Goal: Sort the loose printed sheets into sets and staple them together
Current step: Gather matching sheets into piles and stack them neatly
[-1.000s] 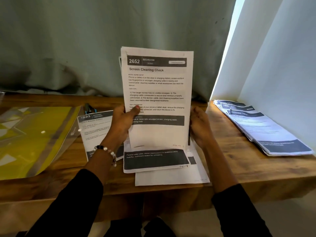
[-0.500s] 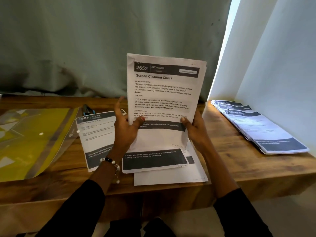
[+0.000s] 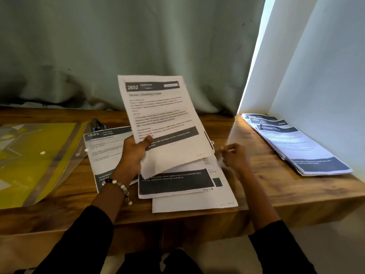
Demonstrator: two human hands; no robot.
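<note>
Left hand [image 3: 134, 151] grips a set of printed sheets [image 3: 164, 123] at its lower left edge, thumb on the front page; set is tilted, lifted above the tabletop [image 3: 256, 186]. Top page header reads 2652, text blurred. Right hand [image 3: 235, 157] is off the set, just beside its lower right corner, fingers loosely curled, motion-blurred. Loose sheets [image 3: 177, 184] lie under the held set. A sheet headed 1623 Kitchen [image 3: 102, 149] lies to the left, stapler [image 3: 97, 124] behind it. Yellow plastic folder [image 3: 35, 161] at far left. Stack of sets [image 3: 296, 145] fanned at right by the wall. Beaded bracelet [image 3: 118, 186] on left wrist.
</note>
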